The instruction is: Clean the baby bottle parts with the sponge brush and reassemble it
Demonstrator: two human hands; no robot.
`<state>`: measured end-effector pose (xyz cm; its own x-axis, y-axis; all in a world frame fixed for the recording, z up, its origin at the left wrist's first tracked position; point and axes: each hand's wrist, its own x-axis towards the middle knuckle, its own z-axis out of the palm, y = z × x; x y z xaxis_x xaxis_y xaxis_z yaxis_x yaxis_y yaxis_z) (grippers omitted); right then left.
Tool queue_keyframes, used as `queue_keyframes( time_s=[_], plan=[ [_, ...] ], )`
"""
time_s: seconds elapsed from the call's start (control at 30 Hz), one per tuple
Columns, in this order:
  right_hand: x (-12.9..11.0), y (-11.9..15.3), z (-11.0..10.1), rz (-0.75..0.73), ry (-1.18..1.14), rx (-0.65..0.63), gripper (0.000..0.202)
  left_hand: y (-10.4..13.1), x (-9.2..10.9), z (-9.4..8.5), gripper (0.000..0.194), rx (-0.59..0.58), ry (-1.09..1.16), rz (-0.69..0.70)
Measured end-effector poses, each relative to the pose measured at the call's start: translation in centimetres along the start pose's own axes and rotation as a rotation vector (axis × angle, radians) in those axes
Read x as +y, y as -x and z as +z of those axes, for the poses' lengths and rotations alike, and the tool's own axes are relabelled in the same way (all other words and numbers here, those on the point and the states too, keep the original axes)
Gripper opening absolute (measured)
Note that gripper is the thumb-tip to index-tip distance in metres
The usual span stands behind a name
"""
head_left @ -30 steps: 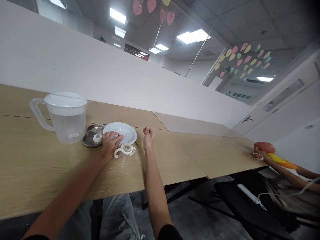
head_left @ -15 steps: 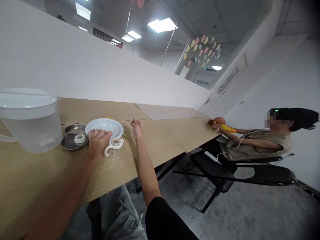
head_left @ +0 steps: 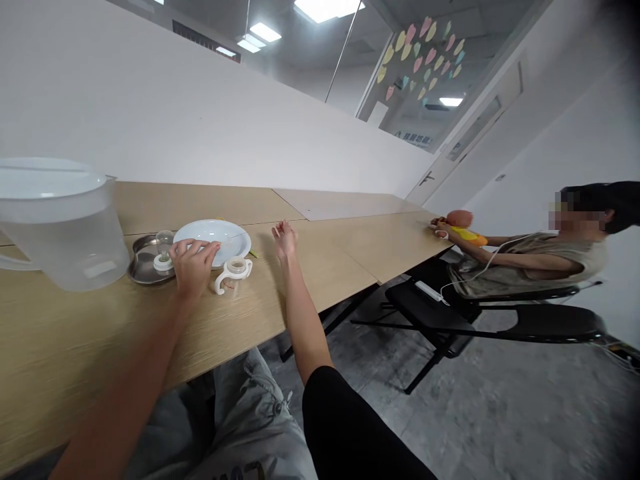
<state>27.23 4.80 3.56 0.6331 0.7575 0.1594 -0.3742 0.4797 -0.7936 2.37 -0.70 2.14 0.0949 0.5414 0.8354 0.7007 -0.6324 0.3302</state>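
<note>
My left hand [head_left: 193, 267] is at the front left rim of a white bowl [head_left: 240, 252], its fingers bent and the fingertips drawn in toward the thumb. Anything in that pinch is too small to make out. A faint thin line crosses the inside of the bowl. To the right of the bowl, my right hand [head_left: 286, 240] is raised over the table with curled fingers; what they hold, if anything, is hidden. In front of the bowl stands a small clear bottle with a white two-handled ring [head_left: 237, 268], its top uncovered.
A metal tray [head_left: 145, 273] left of the bowl carries a white bottle collar [head_left: 163, 263] and a clear dome cap [head_left: 165, 240]. A large translucent pitcher [head_left: 75, 247] stands farther left. At right, another person sits holding a doll [head_left: 460, 220]; a black folding chair [head_left: 425, 307] is nearer.
My left hand's fingers, spread over the bowl rim before, are now drawn together. My right hand has stayed raised beside the bowl with curled fingers. The view has tilted down slightly.
</note>
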Motion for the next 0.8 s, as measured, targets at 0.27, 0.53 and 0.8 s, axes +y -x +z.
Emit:
queue_keyframes(
  time_s=[0.27, 0.53, 0.8],
  plan=[
    [2.2, 1.6, 2.3, -0.098, 0.230, -0.014, 0.011, -0.3, -0.8, -0.5, 0.025, 0.026, -0.026, -0.005],
    [3.8, 3.4, 2.9, -0.242, 0.474, -0.083, 0.013, -0.8, -1.7, -1.2, 0.020, -0.088, -0.085, 0.067],
    [6.1, 3.3, 2.3, -0.239, 0.627, -0.133, 0.012, -1.0, -2.4, -1.0, 0.023, -0.196, -0.082, -0.081]
  ],
)
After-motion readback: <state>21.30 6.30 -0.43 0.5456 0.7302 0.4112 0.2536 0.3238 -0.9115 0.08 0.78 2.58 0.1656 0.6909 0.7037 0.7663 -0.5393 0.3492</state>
